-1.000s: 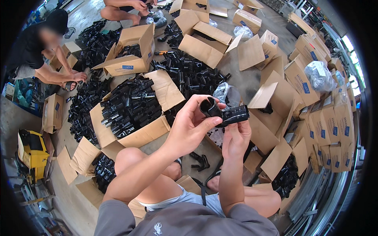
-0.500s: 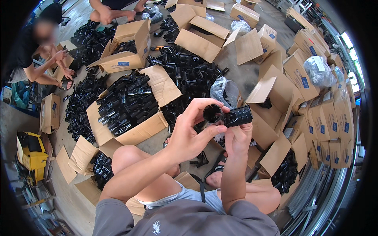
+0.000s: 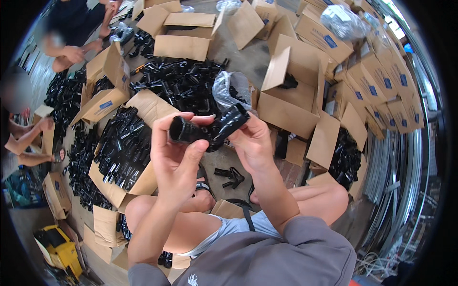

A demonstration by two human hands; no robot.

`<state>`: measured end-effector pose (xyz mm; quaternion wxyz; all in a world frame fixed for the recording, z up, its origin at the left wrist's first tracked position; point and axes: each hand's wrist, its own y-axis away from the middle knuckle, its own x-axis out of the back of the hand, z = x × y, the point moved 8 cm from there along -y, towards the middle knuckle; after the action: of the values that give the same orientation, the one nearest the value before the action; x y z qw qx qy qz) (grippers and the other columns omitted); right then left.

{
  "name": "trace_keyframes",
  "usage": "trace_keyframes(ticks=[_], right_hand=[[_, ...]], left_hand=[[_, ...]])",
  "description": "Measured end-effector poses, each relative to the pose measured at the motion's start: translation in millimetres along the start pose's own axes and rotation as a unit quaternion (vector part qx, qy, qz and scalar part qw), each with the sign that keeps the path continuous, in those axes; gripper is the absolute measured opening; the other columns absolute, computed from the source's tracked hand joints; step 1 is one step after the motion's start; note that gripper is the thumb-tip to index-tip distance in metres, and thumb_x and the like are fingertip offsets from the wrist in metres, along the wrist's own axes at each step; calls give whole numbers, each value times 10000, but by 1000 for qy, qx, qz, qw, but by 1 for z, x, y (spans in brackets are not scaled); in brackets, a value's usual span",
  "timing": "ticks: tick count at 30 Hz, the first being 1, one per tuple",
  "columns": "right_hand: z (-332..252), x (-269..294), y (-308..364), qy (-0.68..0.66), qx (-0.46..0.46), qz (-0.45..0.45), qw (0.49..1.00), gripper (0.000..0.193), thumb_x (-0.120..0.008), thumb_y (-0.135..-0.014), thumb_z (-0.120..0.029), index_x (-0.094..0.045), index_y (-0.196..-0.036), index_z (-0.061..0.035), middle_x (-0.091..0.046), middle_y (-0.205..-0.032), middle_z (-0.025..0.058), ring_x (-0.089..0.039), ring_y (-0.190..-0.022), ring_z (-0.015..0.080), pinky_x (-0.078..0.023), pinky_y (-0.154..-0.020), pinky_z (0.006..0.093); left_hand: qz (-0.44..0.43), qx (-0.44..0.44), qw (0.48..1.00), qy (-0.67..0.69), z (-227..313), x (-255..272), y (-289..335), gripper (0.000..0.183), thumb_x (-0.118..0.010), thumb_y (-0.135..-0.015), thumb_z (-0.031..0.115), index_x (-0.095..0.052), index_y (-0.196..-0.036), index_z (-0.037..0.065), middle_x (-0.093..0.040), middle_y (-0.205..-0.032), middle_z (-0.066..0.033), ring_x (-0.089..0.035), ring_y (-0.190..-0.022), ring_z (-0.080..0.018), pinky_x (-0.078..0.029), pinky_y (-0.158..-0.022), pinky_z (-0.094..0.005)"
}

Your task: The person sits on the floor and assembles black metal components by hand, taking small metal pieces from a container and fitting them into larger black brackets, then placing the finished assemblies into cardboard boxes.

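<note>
In front of me both hands hold a glossy black tubular fitting [image 3: 227, 125], with one round open end facing up on the left and a longer arm slanting to the right. My left hand [image 3: 175, 159] grips the round-ended part between thumb and fingers. My right hand [image 3: 254, 142] is closed around the far end of the other arm. On the floor between my feet lies a branched black piece [image 3: 230, 177]. Beyond my left hand, an opened cardboard box [image 3: 107, 180] is heaped with black fittings [image 3: 125, 143].
A large pile of black fittings [image 3: 179, 83] spreads ahead, beside a clear plastic bag [image 3: 230, 90]. Open cartons [image 3: 291, 107] stand on the right, near stacked cartons [image 3: 381, 88] and long metal profiles [image 3: 381, 190]. Two other people [image 3: 76, 24] work at the left. A yellow machine [image 3: 59, 250] stands lower left.
My view has swung to the right, so the surroundings sit further left. Both hands have moved leftward in the picture with the fitting, which now slants, and the hands are further apart.
</note>
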<state>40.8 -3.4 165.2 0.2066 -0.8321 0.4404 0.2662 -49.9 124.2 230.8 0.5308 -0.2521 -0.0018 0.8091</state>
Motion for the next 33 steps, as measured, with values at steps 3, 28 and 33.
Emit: trace_keyframes(ticks=[3, 28, 33], right_hand=[[4, 9, 6, -22, -6, 17, 1000, 114, -687, -925, 46, -697, -1013, -25, -726, -1033, 50, -673, -964, 131, -550, -893, 299], [12, 44, 18, 5, -25, 28, 999, 261, -752, -836, 79, -721, -1075, -22, -744, -1039, 54, -698, -950, 138, -568, -871, 310], [5, 57, 19, 105, -29, 0, 994, 260, -778, -760, 134, -733, -972, -10, -752, -945, 64, -712, -839, 128, -588, -777, 279]], left_hand=[[-26, -6, 999, -37, -6, -6, 0, 471, -739, -900, -14, -472, -1287, 7, -651, -1239, -182, -631, -1151, -197, -497, -1009, -335], [-81, 44, 980, -179, -4, -7, -3, 390, -804, -807, -11, -645, -1163, 6, -712, -1093, -99, -684, -1033, -170, -520, -918, -314], [-124, 50, 973, -187, -2, -12, -1, 372, -816, -794, -1, -666, -1135, 14, -717, -1100, -92, -696, -1039, -194, -519, -925, -318]])
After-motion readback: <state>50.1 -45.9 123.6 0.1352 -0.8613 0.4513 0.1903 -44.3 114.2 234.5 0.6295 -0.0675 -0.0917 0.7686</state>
